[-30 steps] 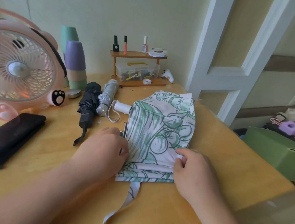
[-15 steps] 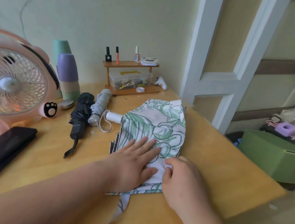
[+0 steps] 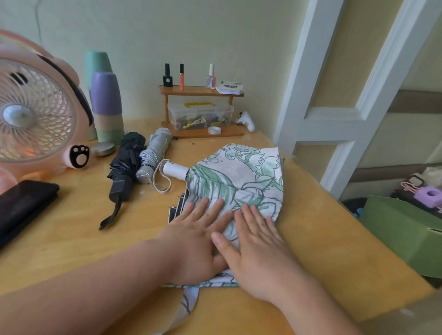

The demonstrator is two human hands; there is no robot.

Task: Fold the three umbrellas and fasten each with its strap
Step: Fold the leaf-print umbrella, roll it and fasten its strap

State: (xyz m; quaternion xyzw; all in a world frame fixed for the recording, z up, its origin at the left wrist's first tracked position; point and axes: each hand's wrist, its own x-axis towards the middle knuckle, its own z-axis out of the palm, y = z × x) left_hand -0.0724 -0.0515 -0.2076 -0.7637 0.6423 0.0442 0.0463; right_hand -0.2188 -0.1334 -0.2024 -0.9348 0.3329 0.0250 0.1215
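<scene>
A white umbrella with a green leaf print (image 3: 240, 176) lies flattened on the wooden table (image 3: 327, 242), its white handle (image 3: 174, 169) pointing left. Both my hands lie flat on its canopy with straight fingers: my left hand (image 3: 196, 234) on the near left part, my right hand (image 3: 256, 246) beside it on the right. The umbrella's printed strap (image 3: 185, 307) trails loose toward the table's near edge. A black folded umbrella (image 3: 126, 165) and a silver folded umbrella (image 3: 153, 152) lie side by side to the left, the black one's strap hanging free.
A pink fan (image 3: 25, 115) stands at the far left, with stacked cups (image 3: 105, 105) behind it. A black case (image 3: 7, 214) lies near left. A small wooden shelf (image 3: 200, 113) with bottles stands at the back. A green box (image 3: 415, 235) sits beyond the right edge.
My right hand went from pinching the canopy's near edge to lying flat on it. My left hand uncurled, then slid forward over the fabric with straight fingers.
</scene>
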